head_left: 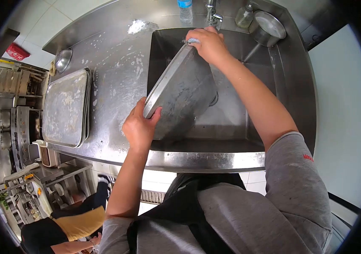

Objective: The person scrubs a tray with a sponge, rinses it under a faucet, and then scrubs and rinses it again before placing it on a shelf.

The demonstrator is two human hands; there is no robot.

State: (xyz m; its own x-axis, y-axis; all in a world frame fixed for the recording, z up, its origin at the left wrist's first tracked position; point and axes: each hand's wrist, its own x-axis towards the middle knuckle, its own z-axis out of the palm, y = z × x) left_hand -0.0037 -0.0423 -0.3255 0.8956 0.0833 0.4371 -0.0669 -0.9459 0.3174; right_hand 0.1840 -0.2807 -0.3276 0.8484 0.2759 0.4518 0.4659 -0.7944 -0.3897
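Observation:
A worn metal baking tray (184, 93) is held tilted on edge over the left part of the sink (227, 135). My left hand (139, 127) grips its near lower corner, thumb on one side and fingers on the other. At the far upper corner, my right hand (209, 44) is closed around a small greyish scouring pad (194, 40), pressed against the tray's rim. Part of the pad is hidden under the fingers. Dark smudges mark the tray's broad face.
Several stacked trays (66, 108) and a metal bowl (63, 59) sit on the left counter. White powder (137, 26), a water bottle (185, 10), the faucet (212, 15), a glass jar (244, 16) and a saucepan (267, 28) line the back. Another person (68, 224) is at lower left.

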